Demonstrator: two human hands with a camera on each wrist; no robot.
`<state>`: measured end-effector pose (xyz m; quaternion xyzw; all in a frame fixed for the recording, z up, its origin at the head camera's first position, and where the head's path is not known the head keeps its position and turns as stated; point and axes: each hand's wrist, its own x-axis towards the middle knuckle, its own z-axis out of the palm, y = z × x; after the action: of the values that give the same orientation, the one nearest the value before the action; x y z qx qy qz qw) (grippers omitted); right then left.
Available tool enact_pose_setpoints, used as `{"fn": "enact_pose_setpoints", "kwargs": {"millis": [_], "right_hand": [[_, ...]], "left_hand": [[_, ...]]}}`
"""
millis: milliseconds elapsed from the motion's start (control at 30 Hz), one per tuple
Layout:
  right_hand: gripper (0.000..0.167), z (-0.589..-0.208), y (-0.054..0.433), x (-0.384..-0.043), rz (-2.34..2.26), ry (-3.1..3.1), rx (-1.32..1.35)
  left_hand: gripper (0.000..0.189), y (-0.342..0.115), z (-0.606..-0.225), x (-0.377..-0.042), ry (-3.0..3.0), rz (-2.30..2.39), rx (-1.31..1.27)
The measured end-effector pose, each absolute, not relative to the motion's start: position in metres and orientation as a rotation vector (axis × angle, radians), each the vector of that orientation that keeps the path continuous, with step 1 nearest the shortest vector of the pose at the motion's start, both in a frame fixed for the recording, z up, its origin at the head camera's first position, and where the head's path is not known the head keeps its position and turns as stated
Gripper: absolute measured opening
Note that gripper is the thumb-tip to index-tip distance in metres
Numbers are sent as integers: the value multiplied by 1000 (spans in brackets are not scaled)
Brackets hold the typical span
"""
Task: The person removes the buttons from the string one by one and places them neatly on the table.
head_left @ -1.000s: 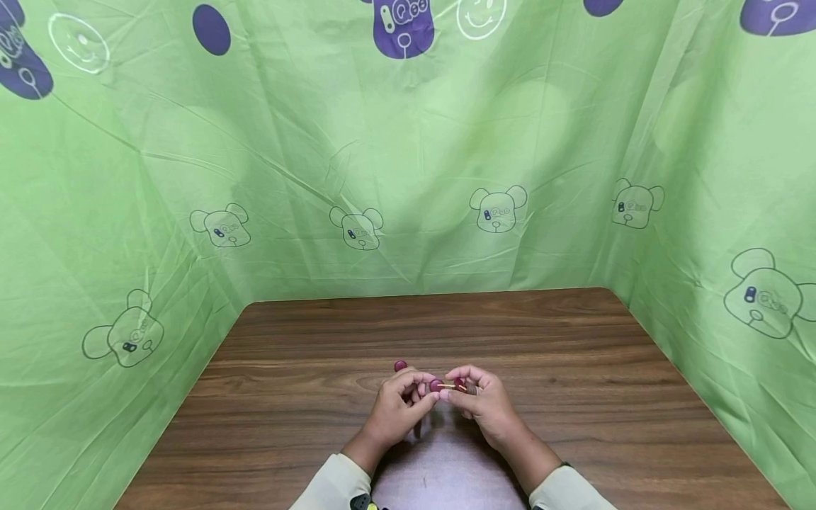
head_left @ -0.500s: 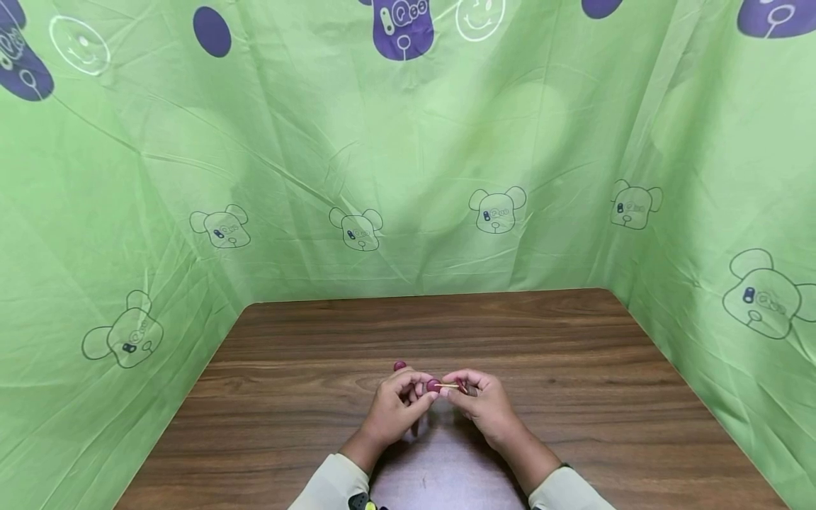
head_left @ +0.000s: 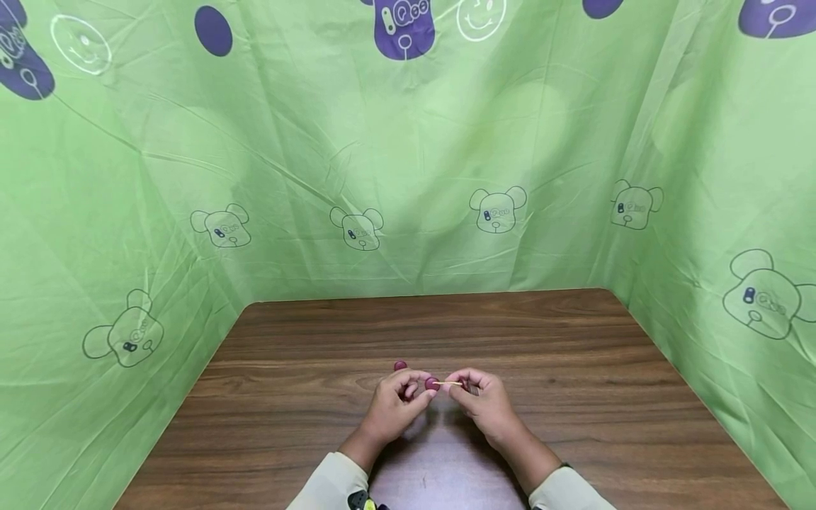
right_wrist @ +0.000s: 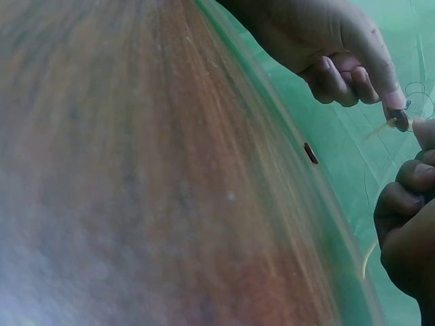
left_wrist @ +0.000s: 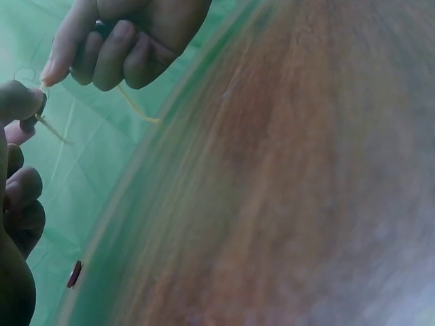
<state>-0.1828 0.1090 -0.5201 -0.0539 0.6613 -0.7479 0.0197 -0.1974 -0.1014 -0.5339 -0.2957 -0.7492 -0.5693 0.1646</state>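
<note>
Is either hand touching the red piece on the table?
No: the right wrist view shows the red piece apart from the left hand and right hand.

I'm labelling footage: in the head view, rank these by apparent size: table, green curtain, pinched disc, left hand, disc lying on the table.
1. Green curtain
2. Table
3. Left hand
4. Pinched disc and disc lying on the table: they look alike; nearness to the camera leaves their order unsure.

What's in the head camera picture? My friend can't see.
The left hand pinches a red disc and the right hand a yellow string, over a brown table. Another red disc lies beyond. Green bear-print cloth hangs behind.
</note>
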Motion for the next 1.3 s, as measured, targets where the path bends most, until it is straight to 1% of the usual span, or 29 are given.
{"fn": "enact_pose_setpoints", "kwargs": {"millis": [400,667,900,1133,1300], "right_hand": [[24,-517,109,-182,-2366,2066,-118],[21,-519,109,-183,-2405,2090,-101],[23,-518,108,-184,-2427,2095,-64],[19,-518,109,-185,-2448,2115,-3],[19,-518,109,-185,-2453,2113,10]], "left_hand": [[17,-102,-534,-200,-2191,-1620,-764],[17,-103,-536,-204,-2243,-1604,-639],[17,-103,-540,-207,-2299,-1577,-512],[18,-103,-546,-213,-2351,-1556,-462],[18,-104,-549,-216,-2384,-1535,-425]]}}
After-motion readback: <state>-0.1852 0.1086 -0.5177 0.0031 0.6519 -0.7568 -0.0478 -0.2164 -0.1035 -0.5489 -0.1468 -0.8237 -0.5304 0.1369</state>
